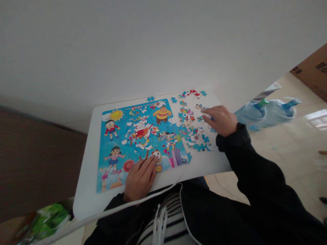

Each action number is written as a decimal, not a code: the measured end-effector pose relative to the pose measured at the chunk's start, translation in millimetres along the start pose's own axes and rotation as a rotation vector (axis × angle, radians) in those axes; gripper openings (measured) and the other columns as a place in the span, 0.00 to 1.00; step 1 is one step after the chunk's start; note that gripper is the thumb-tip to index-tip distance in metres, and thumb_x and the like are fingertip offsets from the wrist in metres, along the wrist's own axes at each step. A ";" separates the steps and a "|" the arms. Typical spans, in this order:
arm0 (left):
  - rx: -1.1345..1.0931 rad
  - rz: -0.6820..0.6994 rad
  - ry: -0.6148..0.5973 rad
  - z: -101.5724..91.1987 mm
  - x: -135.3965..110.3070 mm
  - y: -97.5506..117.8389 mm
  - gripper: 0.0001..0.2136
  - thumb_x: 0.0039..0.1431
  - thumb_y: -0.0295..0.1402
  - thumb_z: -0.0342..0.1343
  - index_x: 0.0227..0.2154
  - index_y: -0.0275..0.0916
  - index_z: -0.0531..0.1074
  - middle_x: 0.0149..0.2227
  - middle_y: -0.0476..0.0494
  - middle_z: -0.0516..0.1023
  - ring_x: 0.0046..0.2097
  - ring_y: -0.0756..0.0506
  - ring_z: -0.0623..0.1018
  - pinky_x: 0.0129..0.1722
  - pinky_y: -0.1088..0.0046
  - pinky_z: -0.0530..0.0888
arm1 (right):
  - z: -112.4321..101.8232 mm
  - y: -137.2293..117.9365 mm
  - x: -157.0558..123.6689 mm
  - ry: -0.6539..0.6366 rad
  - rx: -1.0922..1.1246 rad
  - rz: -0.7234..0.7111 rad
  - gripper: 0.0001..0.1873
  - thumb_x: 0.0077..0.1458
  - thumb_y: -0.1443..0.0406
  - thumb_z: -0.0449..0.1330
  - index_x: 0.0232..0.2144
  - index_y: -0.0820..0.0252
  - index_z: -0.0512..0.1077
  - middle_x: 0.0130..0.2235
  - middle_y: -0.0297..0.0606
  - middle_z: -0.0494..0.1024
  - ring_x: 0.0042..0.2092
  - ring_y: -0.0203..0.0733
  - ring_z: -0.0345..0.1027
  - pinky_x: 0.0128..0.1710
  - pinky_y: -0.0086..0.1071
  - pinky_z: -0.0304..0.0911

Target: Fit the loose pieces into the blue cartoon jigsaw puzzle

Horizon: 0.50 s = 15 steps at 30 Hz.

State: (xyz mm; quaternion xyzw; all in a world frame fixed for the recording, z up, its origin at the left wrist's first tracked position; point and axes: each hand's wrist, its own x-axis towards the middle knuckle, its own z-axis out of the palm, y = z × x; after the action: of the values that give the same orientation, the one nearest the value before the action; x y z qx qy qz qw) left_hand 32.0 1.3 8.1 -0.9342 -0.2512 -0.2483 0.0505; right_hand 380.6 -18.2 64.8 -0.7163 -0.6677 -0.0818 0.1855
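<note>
A colourful cartoon jigsaw puzzle board (133, 136) lies on a small white table (89, 170), mostly filled in. My left hand (140, 178) lies flat on the board's lower edge, fingers stretched out together. To the right of the board lies a heap of several loose blue and white puzzle pieces (194, 134). My right hand (221, 119) rests over that heap with its fingers curled down onto the pieces; whether it holds one is hidden.
A white wall rises just behind the table. Two large blue water bottles (265, 110) lie on the tiled floor at right, a cardboard box (313, 71) beyond them. Green packaging (48, 217) sits at lower left. White cords hang at my chest.
</note>
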 end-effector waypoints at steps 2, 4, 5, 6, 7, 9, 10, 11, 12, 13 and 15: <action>-0.001 0.002 0.011 0.5 0.3 0.1 0.16 0.57 0.26 0.51 0.50 0.38 0.68 0.43 0.44 0.77 0.40 0.44 0.74 0.43 0.65 0.70 | 0.9 39.7 15.9 -0.054 -0.058 0.134 0.13 0.54 0.60 0.54 0.36 0.58 0.76 0.37 0.43 0.78 0.41 0.49 0.70 0.44 0.46 0.64; -0.012 0.006 0.017 0.8 0.4 0.3 0.16 0.58 0.26 0.51 0.49 0.38 0.68 0.43 0.44 0.77 0.40 0.44 0.75 0.44 0.65 0.70 | 9.9 64.5 27.5 -0.071 -0.090 0.248 0.13 0.53 0.59 0.55 0.35 0.58 0.76 0.39 0.46 0.77 0.43 0.52 0.69 0.44 0.48 0.63; -0.020 0.009 0.015 0.8 0.4 0.3 0.16 0.58 0.26 0.51 0.49 0.37 0.68 0.43 0.43 0.77 0.41 0.44 0.74 0.44 0.65 0.70 | 16.2 71.1 31.5 -0.080 -0.094 0.284 0.13 0.51 0.58 0.57 0.35 0.59 0.76 0.40 0.46 0.77 0.44 0.54 0.68 0.43 0.49 0.63; -0.024 0.011 0.013 0.8 0.3 0.4 0.15 0.58 0.26 0.51 0.48 0.37 0.68 0.43 0.43 0.77 0.41 0.44 0.74 0.44 0.65 0.70 | 22.8 74.5 34.5 -0.095 -0.088 0.306 0.13 0.49 0.57 0.58 0.34 0.59 0.76 0.40 0.46 0.77 0.44 0.55 0.68 0.43 0.49 0.63; -0.026 0.012 0.010 0.7 0.2 0.5 0.15 0.58 0.26 0.50 0.48 0.36 0.69 0.43 0.43 0.77 0.42 0.43 0.74 0.45 0.65 0.70 | 29.0 75.5 36.7 -0.115 -0.074 0.312 0.12 0.47 0.57 0.60 0.32 0.59 0.76 0.39 0.46 0.77 0.44 0.55 0.68 0.43 0.49 0.63; -0.023 0.012 0.004 0.6 0.1 0.9 0.13 0.58 0.26 0.50 0.46 0.34 0.69 0.43 0.42 0.77 0.42 0.43 0.74 0.45 0.65 0.70 | 37.9 73.8 39.2 -0.162 -0.042 0.296 0.09 0.43 0.59 0.64 0.28 0.58 0.75 0.36 0.45 0.77 0.42 0.54 0.68 0.42 0.48 0.64; -0.022 0.010 0.003 0.4 0.1 1.2 0.13 0.58 0.26 0.51 0.46 0.34 0.69 0.43 0.41 0.77 0.42 0.43 0.74 0.45 0.65 0.70 | 39.9 72.2 39.8 -0.176 -0.021 0.290 0.08 0.41 0.61 0.64 0.26 0.58 0.74 0.34 0.44 0.77 0.41 0.52 0.69 0.42 0.48 0.63; -0.021 0.005 0.002 0.2 0.3 1.7 0.13 0.58 0.26 0.51 0.45 0.33 0.70 0.43 0.41 0.77 0.42 0.43 0.74 0.45 0.65 0.70 | 40.1 70.7 40.2 -0.178 0.006 0.293 0.07 0.40 0.62 0.65 0.24 0.58 0.74 0.32 0.44 0.77 0.39 0.52 0.69 0.42 0.47 0.63; -0.020 0.000 0.001 -0.1 0.5 2.2 0.13 0.58 0.26 0.51 0.45 0.33 0.70 0.43 0.41 0.77 0.42 0.43 0.74 0.44 0.65 0.71 | 38.6 69.1 40.4 -0.171 0.036 0.302 0.06 0.39 0.63 0.65 0.23 0.58 0.73 0.31 0.44 0.77 0.39 0.51 0.69 0.42 0.47 0.63; -0.019 -0.007 0.000 -0.4 0.8 2.9 0.12 0.58 0.26 0.50 0.45 0.34 0.70 0.43 0.42 0.77 0.42 0.43 0.74 0.44 0.65 0.71 | 35.9 66.9 40.5 -0.160 0.071 0.315 0.06 0.40 0.62 0.65 0.23 0.58 0.73 0.30 0.44 0.76 0.38 0.51 0.69 0.40 0.46 0.63; -0.020 -0.022 -0.006 -1.1 1.5 4.5 0.13 0.58 0.26 0.50 0.45 0.35 0.70 0.43 0.43 0.77 0.43 0.44 0.74 0.44 0.66 0.71 | 28.3 58.2 40.4 -0.147 0.154 0.338 0.07 0.43 0.61 0.63 0.24 0.59 0.73 0.28 0.43 0.76 0.35 0.48 0.69 0.37 0.44 0.63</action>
State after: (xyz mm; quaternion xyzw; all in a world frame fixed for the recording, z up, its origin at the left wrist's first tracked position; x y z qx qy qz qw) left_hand 34.9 -2.2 9.9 -0.9325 -0.2592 -0.2486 0.0379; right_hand 438.1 27.5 44.4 -0.8060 -0.5539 0.0546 0.2015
